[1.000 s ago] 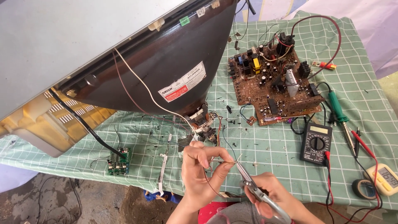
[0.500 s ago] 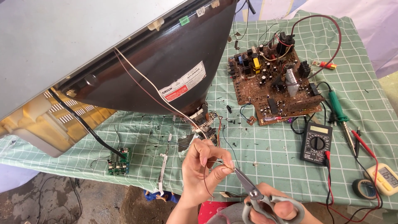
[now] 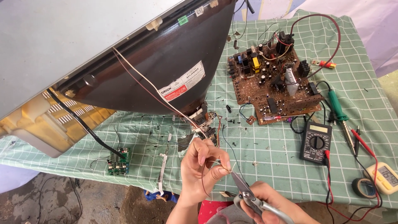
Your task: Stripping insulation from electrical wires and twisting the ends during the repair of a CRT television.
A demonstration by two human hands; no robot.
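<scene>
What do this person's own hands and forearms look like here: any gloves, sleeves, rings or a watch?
Both are bare: the left hand and right hand wear no gloves, and no rings or watch show. The forearms entering from the bottom edge are uncovered too, with no sleeves in view. Fingernails look short and unpainted.

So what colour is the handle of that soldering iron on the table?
Green; the soldering iron shows clearly in the head view, beside the black multimeter.

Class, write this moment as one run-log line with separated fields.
left hand: pinches thin wire | right hand: holds scissors, tips at wire end | nearby: picture tube, circuit board, multimeter
</scene>
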